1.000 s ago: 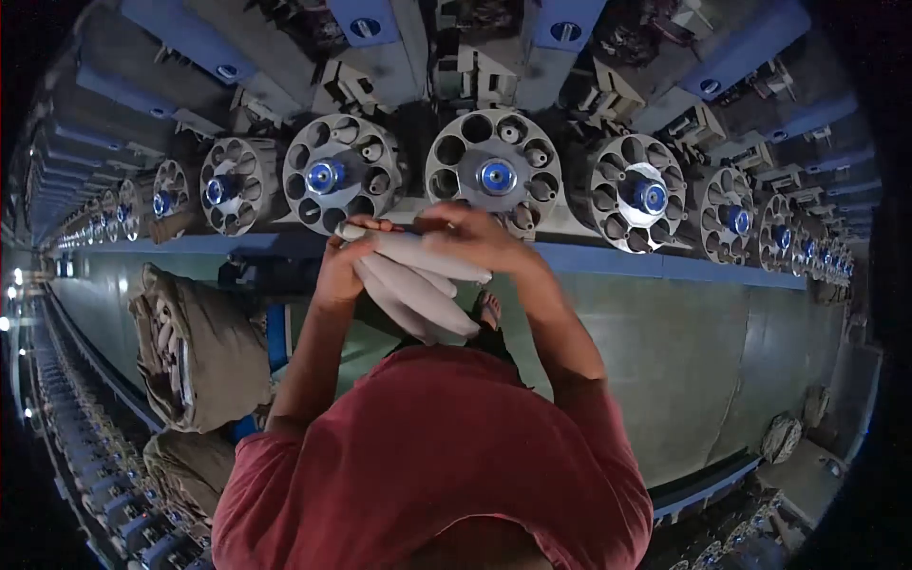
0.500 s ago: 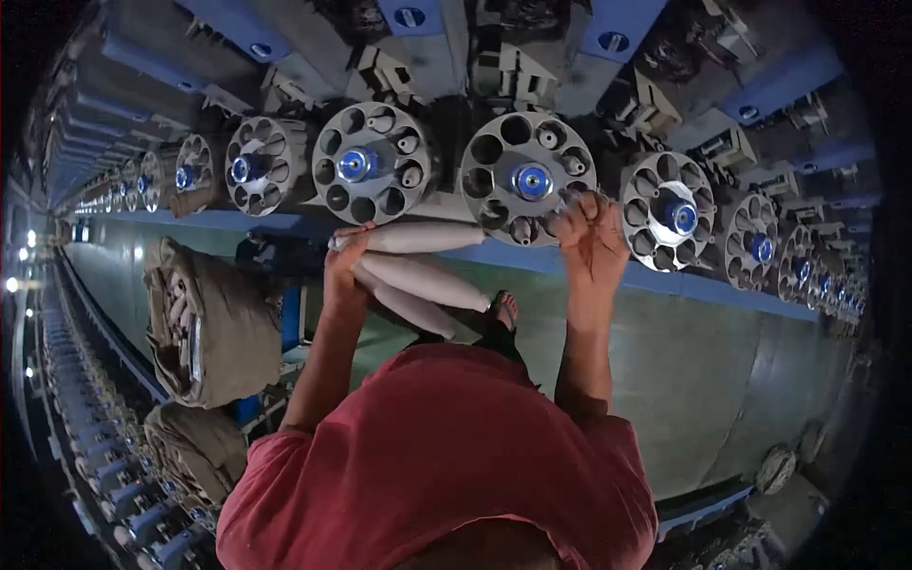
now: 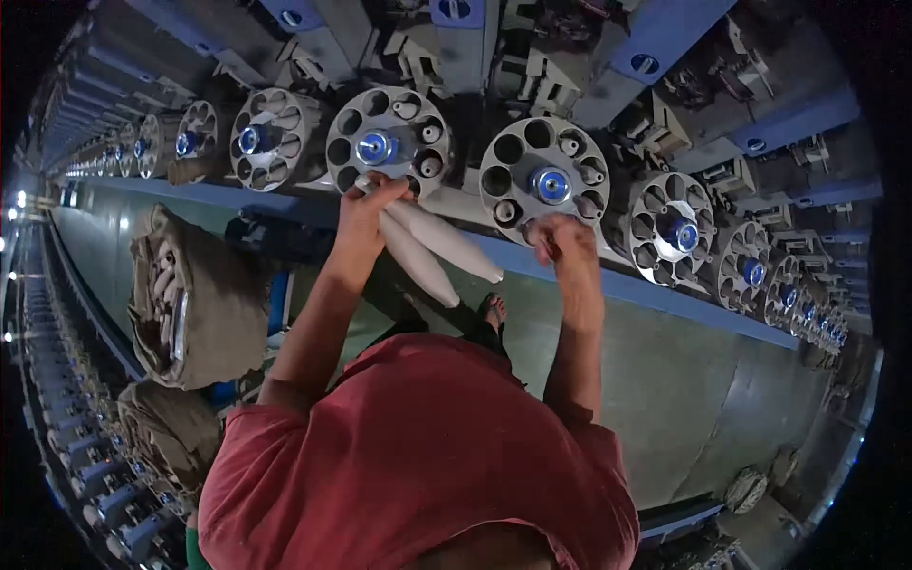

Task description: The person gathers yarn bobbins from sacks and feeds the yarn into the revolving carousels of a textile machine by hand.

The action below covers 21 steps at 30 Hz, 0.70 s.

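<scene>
My left hand [image 3: 363,217] is closed around the upper ends of two pale yarn bobbins, an upper bobbin [image 3: 448,241] and a lower bobbin [image 3: 418,261]. Both slant down to the right over the floor. At the lower rim of a round grey magazine [image 3: 521,179] is my right hand [image 3: 568,239], its fingers curled and somewhat blurred; whatever they pinch is too small to make out. Around the magazine's blue hub [image 3: 551,185] are round pockets, several with bobbin tips showing, including one bobbin [image 3: 506,211] at lower left. Another magazine [image 3: 350,169] stands just above my left hand.
More round magazines, such as one on the right [image 3: 672,228], line the blue machine rail [image 3: 665,296] both ways. A cloth sack [image 3: 223,313] of bobbins stands at left, with a second sack [image 3: 171,423] behind it. My sandalled foot [image 3: 494,312] is below.
Three bobbins showed in my left hand; two show now. A bobbin tip appears in the magazine's lower-left pocket. My right hand moved down and left along the rim; the view shifted slightly.
</scene>
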Motion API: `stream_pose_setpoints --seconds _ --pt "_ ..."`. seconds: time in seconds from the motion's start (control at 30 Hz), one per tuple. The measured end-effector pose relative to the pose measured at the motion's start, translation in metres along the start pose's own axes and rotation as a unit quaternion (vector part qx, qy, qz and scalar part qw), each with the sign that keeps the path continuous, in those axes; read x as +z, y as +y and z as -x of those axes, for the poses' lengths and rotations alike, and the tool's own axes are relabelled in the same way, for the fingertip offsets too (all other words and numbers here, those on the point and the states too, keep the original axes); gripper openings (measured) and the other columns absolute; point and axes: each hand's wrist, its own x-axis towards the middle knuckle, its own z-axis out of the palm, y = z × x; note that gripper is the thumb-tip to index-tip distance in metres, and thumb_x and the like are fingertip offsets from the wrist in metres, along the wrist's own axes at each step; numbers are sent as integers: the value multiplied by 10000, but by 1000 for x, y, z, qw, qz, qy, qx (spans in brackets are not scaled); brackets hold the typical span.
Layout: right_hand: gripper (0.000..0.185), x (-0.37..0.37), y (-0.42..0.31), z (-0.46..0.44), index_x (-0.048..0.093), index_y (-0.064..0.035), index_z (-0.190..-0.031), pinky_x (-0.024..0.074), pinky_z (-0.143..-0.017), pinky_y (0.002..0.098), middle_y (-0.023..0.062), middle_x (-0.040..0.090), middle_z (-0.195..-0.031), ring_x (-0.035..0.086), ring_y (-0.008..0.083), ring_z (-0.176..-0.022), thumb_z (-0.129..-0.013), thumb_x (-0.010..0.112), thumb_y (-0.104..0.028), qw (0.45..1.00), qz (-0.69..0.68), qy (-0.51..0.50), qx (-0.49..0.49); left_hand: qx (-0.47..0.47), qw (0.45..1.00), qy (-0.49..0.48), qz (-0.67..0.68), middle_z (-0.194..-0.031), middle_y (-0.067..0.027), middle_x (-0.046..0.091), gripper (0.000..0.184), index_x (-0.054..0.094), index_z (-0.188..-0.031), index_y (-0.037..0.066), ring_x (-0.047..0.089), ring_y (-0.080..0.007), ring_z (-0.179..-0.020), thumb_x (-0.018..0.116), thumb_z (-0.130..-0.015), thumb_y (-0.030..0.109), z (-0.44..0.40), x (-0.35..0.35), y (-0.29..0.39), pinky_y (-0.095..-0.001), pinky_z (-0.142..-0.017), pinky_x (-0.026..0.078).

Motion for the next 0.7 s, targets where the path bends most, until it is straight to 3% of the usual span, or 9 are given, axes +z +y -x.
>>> stream_pose_setpoints --seconds 0.03,0.13,0.2,0.27,0.33,0.43,0.57,0.63,0.7 --pt "373 35 1 -24 637 -10 -952 453 -609 256 34 634 -751 585 107 -691 -848 661 -368 997 42 51 -40 -10 1000 -13 9 -767 -76 632 146 600 -852 55 627 -197 -720 699 -749 24 -8 -12 -4 -338 -664 508" --pt "408 101 19 -49 588 -17 -1110 473 -725 294 78 624 -958 573 142 -845 -856 660 -328 911 353 -192 -93 14 999 -38 8 -765 -102 631 123 594 -855 47 624 -227 -697 686 -775 63 -22 -33 5 -366 -659 526" --pt "390 120 8 -22 573 -5 -1102 473 -757 313 69 610 -973 576 175 -870 -852 663 -291 865 465 -189 4 -34 996 -61 50 -768 -98 624 131 595 -842 59 616 -253 -694 695 -789 124 -52 -79 6 -400 -679 529" --pt "236 93 26 0 569 -29 -936 414 -544 280 34 537 -759 521 136 -644 -881 633 -250 967 226 -102 50 -43 993 -48 101 -768 -94 623 140 594 -837 62 617 -257 -705 698 -795 148 -67 -108 16 -411 -684 530" --pt "180 75 31 13 545 -58 -860 314 -443 250 -5 433 -638 413 99 -524 -908 593 -225 995 29 43 82 -86 984 -21 151 -770 -68 597 153 573 -782 92 607 -236 -704 712 -791 155 -57 -104 35 -413 -655 521" --pt "149 60 24 6 512 -81 -828 281 -419 245 -7 401 -649 358 92 -493 -938 518 -181 951 -193 193 -147 -66 986 -9 150 -787 -66 597 155 570 -797 98 602 -225 -699 698 -822 183 -59 -109 31 -404 -636 525" --pt "152 58 -27 -5 515 -86 -811 320 -464 204 12 485 -725 394 80 -548 -938 514 -169 883 -266 196 -334 -42 986 1 162 -777 -51 588 178 568 -832 104 603 -207 -691 729 -813 177 -61 -90 18 -382 -613 521" --pt "92 69 -54 22 521 -73 -859 307 -441 204 34 497 -783 374 92 -492 -929 503 -130 871 -394 125 -264 21 991 31 128 -784 -46 587 191 559 -824 107 600 -199 -692 743 -797 148 -63 -66 11 -373 -611 516" --pt "128 45 -42 37 560 -52 -840 286 -388 223 52 516 -685 341 103 -385 -923 515 -139 961 -171 66 -207 95 988 79 95 -804 -30 591 236 538 -801 108 588 -160 -701 768 -761 77 -60 -31 3 -331 -611 495"
